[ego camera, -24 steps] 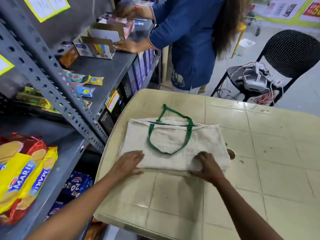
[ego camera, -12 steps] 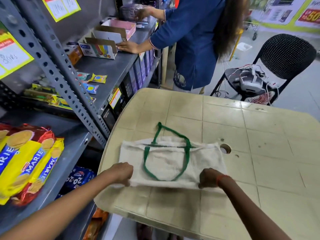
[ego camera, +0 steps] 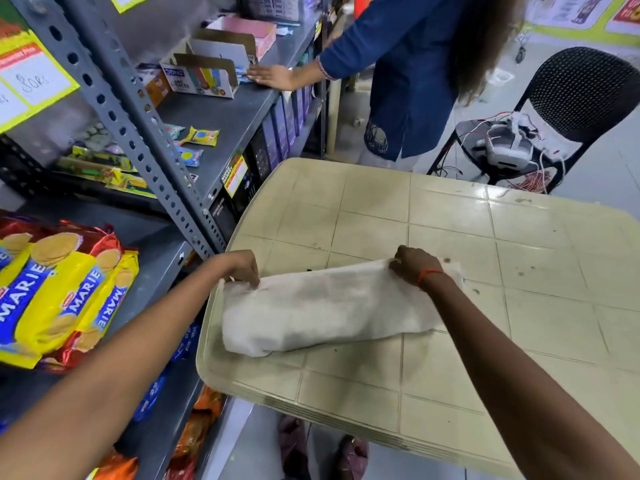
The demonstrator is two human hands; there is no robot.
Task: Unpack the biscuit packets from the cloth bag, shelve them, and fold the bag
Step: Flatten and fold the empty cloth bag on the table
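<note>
The off-white cloth bag (ego camera: 322, 306) lies folded over on itself at the near left part of the beige table (ego camera: 450, 244); its green handles are hidden inside the fold. My left hand (ego camera: 242, 266) pinches the bag's far left corner. My right hand (ego camera: 414, 265), with a red thread at the wrist, grips the far right corner. Yellow and red Marie biscuit packets (ego camera: 59, 292) lie stacked on the grey shelf (ego camera: 152, 268) to my left.
A slotted grey rack upright (ego camera: 138, 140) stands between shelf and table. A person in a blue top (ego camera: 408, 74) stands beyond the table with a hand on the upper shelf. A black chair (ego camera: 585, 95) with a white device and wires stands at the back right.
Both hands took hold of the bag's near edge and carried it away from me, folding the bag in half over the green handles. The view also tilted down.
</note>
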